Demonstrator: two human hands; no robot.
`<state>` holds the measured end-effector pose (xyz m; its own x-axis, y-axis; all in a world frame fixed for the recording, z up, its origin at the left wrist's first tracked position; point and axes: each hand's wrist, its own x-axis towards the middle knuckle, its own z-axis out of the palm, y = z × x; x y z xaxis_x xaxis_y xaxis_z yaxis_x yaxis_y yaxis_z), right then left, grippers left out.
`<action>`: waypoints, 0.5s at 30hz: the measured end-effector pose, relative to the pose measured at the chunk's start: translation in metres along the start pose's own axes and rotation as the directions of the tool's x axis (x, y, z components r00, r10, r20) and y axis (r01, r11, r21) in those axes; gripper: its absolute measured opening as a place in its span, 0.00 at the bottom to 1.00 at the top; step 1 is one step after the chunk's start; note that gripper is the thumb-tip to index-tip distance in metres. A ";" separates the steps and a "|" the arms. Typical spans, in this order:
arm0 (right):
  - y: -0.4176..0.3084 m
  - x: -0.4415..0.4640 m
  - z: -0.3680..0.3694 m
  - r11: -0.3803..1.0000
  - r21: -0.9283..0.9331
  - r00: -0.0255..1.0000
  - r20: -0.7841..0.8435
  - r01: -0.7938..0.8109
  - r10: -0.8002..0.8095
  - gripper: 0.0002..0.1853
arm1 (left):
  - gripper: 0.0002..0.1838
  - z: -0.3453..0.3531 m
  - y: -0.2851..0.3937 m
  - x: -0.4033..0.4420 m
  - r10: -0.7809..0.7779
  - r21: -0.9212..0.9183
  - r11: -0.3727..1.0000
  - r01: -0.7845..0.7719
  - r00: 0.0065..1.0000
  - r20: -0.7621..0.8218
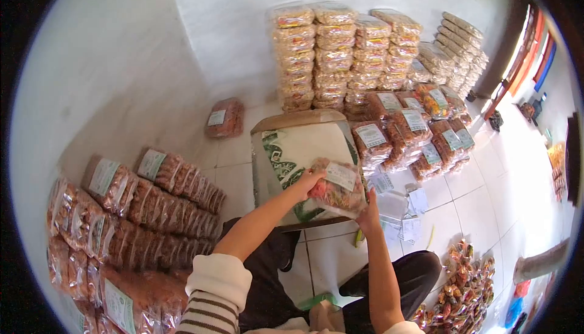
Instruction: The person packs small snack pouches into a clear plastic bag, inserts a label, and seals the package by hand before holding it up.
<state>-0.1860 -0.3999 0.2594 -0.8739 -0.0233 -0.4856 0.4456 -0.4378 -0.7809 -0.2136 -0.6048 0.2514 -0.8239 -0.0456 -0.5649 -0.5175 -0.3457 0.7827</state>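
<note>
Both my hands hold a clear plastic snack pack (336, 195) with a white printed label, tilted above a low table. My left hand (310, 182) grips its left edge, fingers closed. At its lower right side, my right hand (368, 211) is closed on the pack's edge. Under it, the low table (263, 179) is covered with a white sheet (307, 142) printed in green along its left side. The pack hides part of this sheet.
Brown labelled packs (413, 128) are piled right of the table, near loose paper labels (411, 227). Tall stacks of pale packs (334, 54) stand by the wall. Rows of brown packs (140, 212) fill the left, one pack (225, 118) lies apart, and small wrapped items (459, 285) lie lower right.
</note>
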 end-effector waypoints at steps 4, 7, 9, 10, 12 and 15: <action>-0.003 0.020 -0.032 0.991 0.088 0.897 0.438 -0.101 0.053 0.29 | 0.48 0.031 0.015 -0.012 0.073 0.120 0.987 -0.105 0.966 0.250; -0.019 0.012 -0.052 0.998 0.070 0.941 0.337 -0.004 -0.020 0.28 | 0.47 0.065 0.025 -0.013 0.187 0.169 0.948 -0.268 0.904 0.384; -0.043 0.003 -0.061 0.983 0.054 0.945 0.273 0.173 -0.181 0.27 | 0.45 0.089 0.032 -0.001 0.230 0.164 0.914 -0.371 0.808 0.543; -0.058 -0.002 -0.066 0.945 0.020 0.920 0.224 0.326 -0.322 0.26 | 0.45 0.104 0.036 0.000 0.219 0.169 0.912 -0.374 0.792 0.569; -0.095 -0.013 -0.083 0.910 -0.093 0.908 0.162 0.405 -0.388 0.30 | 0.43 0.138 0.041 -0.001 0.323 0.120 0.876 -0.467 0.753 0.574; -0.156 -0.050 -0.092 0.870 -0.236 0.901 0.073 0.433 -0.428 0.27 | 0.40 0.192 0.049 -0.050 0.405 0.117 0.846 -0.520 0.770 0.494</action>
<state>-0.1936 -0.2474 0.3691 -0.9922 0.1008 -0.0740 0.0551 -0.1784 -0.9824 -0.2422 -0.4401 0.3684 -0.9577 0.2874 0.0112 -0.0362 -0.1591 0.9866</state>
